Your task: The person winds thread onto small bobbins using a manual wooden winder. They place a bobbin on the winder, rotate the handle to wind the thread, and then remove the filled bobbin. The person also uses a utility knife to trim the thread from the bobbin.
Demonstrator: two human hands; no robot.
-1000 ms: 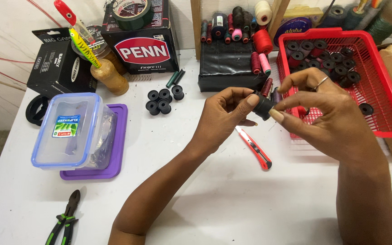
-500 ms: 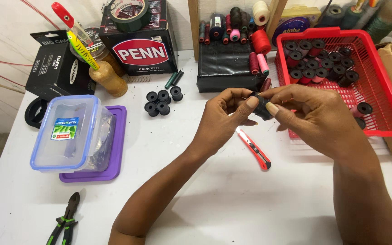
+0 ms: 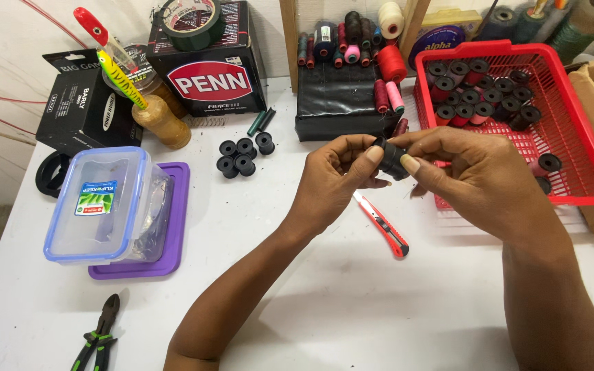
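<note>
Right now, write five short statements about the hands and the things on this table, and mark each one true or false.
1. Both hands, the left hand and the right hand, hold one black spool between them. True.
2. The red utility knife is in the right hand. False: it lies on the table, below the hands.
3. The red basket holds spools. True.
4. The clear container sits on a green lid. False: the lid is purple.
5. The pliers have green handles. True.
</note>
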